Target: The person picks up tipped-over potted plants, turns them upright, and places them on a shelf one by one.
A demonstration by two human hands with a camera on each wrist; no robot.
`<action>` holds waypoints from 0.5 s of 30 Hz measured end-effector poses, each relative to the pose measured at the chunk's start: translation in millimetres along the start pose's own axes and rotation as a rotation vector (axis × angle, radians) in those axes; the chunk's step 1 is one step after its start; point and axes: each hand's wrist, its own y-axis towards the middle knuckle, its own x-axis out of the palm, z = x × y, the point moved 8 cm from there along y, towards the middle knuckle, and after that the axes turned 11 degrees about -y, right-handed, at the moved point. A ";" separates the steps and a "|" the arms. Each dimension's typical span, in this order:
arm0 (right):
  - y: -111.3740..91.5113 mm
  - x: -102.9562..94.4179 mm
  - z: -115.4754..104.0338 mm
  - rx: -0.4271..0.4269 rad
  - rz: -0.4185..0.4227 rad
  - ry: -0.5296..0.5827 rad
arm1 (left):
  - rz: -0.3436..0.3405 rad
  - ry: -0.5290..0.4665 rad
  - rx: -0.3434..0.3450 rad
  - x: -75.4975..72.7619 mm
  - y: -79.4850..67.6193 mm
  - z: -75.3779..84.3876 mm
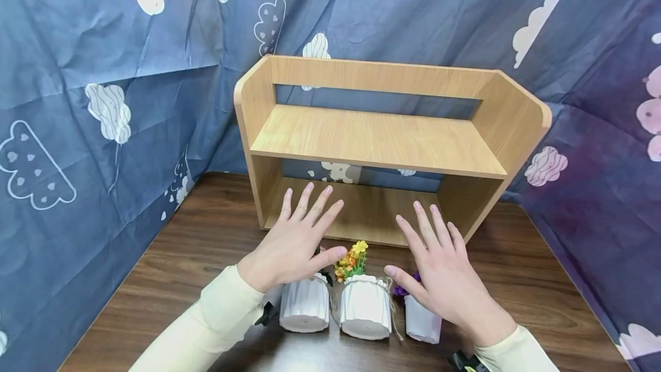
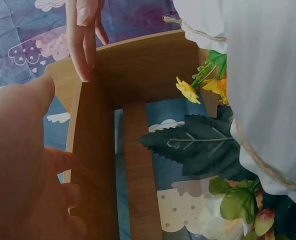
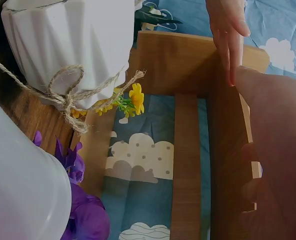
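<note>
Both hands hover palm down with fingers spread in front of a two-tier wooden shelf [image 1: 382, 136], holding nothing. My left hand [image 1: 294, 245] is over the left white flowerpot [image 1: 304, 306], partly hiding its plant; a dark leaf [image 2: 198, 142] and a pale flower [image 2: 223, 217] show in the left wrist view. My right hand [image 1: 441, 271] is above a smaller white pot [image 1: 422, 320] with purple flowers [image 3: 85, 215], which it partly covers. Between the hands stands a ribbed white pot [image 1: 365, 309] tied with twine [image 3: 68, 100], bearing yellow and orange flowers [image 1: 351, 260].
The shelf stands at the back of a dark wood-grain table [image 1: 206, 234]. Blue cloth [image 1: 144, 73] with a cloud print hangs behind and along both sides. The three pots line up near the table's front edge.
</note>
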 end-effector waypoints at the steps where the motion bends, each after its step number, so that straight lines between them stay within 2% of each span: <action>1: -0.1 0.2 -0.3 -0.001 0.000 0.000 | 0.002 0.000 0.000 -0.1 -0.7 -0.3; 5: -1.2 -0.5 -0.3 -0.003 0.006 0.005 | 0.015 0.006 0.001 -1.7 -2.4 -1.1; 10: -3.5 -4.3 4.1 0.019 0.052 0.073 | 0.043 0.041 -0.009 -7.3 -1.8 -2.8; 12: -5.6 -6.2 7.4 0.038 0.071 0.108 | 0.081 0.031 -0.013 -12.6 -2.3 -3.4; 15: -10.6 -7.2 13.0 0.073 0.075 0.142 | 0.174 -0.016 -0.041 -23.5 -5.0 -7.2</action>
